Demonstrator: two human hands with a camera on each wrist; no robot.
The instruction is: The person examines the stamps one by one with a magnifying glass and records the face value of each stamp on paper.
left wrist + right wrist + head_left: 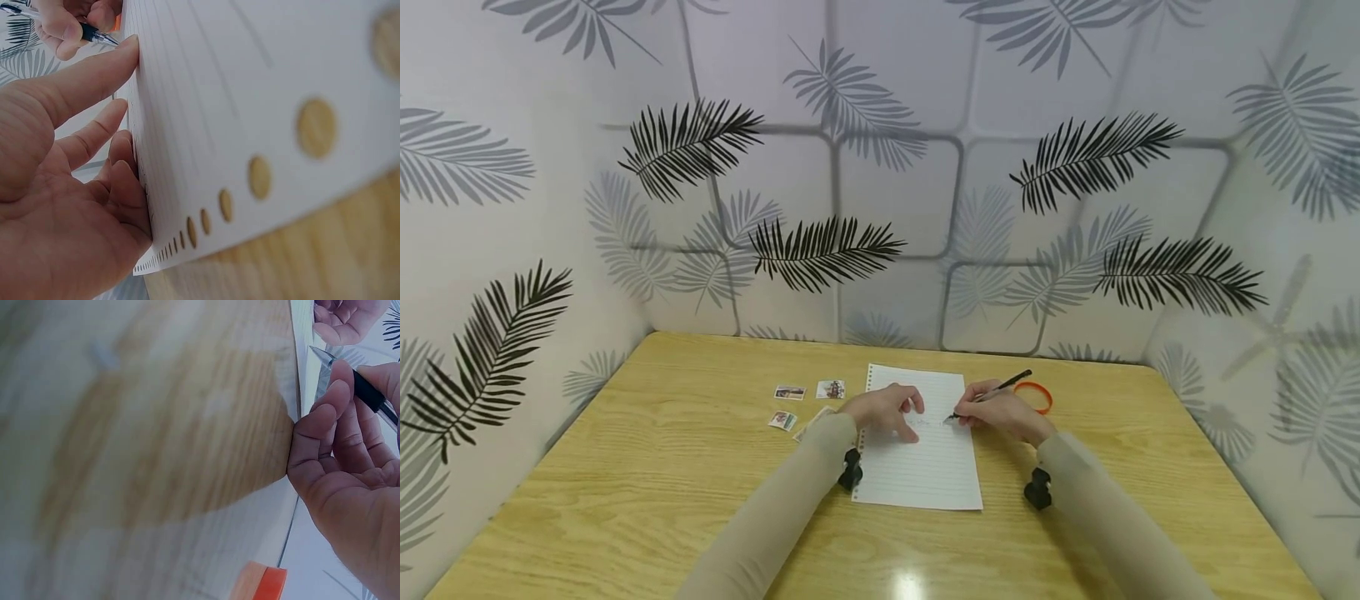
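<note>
A lined sheet of paper (917,479) with punched holes down its left edge lies on the table. My left hand (887,410) rests on its upper left part, thumb and fingers spread and loosely bent, as the left wrist view also shows. My right hand (1006,414) is at the sheet's right edge and grips a pen (369,392) between thumb and fingers. The pen's tip is at the paper, close to a faint line of handwriting (917,422). In the right wrist view the curled outer fingers rest at the table surface.
An orange ring (1049,402) lies on the wooden table (700,433) just beyond my right hand. Several small picture cards (790,392) lie left of the paper, one partly hidden by my left sleeve. Leaf-patterned walls (895,200) stand behind and at both sides.
</note>
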